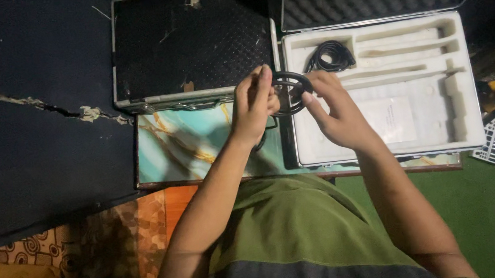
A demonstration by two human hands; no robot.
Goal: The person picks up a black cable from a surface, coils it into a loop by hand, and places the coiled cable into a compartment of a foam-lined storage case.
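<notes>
Green shirt point(291, 224) closest. Left hand point(253, 105) and right hand point(335, 113) both pinch black cable ring point(291, 90), up over marble surface point(171, 148). Behind: open case point(462, 138) with white foam, another cable point(330, 56) inside. Shut case point(191, 42) left.

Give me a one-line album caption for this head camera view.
Both hands, left hand and right hand, hold a coiled black cable above an open foam-lined case.

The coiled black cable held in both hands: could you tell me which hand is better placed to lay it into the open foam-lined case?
Probably the right hand: it already hovers over the white foam insert, whereas the left hand is beside the case, holding the coiled cable.
</notes>
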